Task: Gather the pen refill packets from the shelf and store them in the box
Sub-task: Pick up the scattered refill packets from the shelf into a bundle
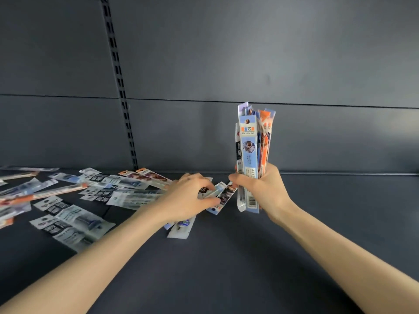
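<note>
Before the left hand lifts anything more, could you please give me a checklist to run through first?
1. Right hand grips the bundle: ok, fingers curled round it, bundle upright.
2. Left hand on the near packets: ok, fingers touch them.
3. Near packets pinched firmly: cannot tell.
4. Shelf cleared: not ok, many other packets lie to the left.
5. Box within reach: cannot tell, it is not in view.
</note>
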`<state>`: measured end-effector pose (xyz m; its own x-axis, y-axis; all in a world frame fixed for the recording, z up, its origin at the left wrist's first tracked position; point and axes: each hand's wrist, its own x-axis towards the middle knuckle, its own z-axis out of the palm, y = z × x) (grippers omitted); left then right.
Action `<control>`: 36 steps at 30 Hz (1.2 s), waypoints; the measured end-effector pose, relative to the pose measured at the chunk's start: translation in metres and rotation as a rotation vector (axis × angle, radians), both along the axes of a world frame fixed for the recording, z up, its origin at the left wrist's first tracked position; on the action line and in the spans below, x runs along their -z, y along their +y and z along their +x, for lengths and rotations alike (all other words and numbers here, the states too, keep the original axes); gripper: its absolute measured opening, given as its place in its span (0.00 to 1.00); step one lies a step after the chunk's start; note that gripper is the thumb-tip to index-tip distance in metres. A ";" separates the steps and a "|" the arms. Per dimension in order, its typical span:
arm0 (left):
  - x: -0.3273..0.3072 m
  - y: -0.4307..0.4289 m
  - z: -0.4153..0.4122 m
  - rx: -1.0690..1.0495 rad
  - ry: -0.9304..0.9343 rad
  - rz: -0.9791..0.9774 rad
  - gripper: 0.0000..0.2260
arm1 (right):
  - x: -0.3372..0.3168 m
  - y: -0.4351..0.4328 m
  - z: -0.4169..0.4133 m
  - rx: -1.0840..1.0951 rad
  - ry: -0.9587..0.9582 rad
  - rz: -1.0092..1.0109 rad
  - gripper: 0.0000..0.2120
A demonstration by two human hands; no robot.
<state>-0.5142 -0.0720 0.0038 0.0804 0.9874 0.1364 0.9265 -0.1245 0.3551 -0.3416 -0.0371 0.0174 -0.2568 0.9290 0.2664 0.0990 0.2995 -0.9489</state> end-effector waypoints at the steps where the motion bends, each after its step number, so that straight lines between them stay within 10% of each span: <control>1: 0.003 0.001 0.001 0.007 0.011 -0.002 0.19 | 0.004 -0.003 -0.001 0.011 -0.016 -0.014 0.07; 10: 0.008 0.019 0.011 -0.089 0.239 0.024 0.27 | 0.011 -0.003 0.007 0.059 0.021 -0.122 0.06; 18: 0.001 0.027 0.022 -0.153 0.169 0.073 0.13 | 0.013 0.007 0.013 0.091 0.006 -0.115 0.09; 36: -0.026 0.026 0.015 -0.128 -1.279 0.129 0.06 | 0.003 0.009 0.023 -0.159 0.338 -0.313 0.04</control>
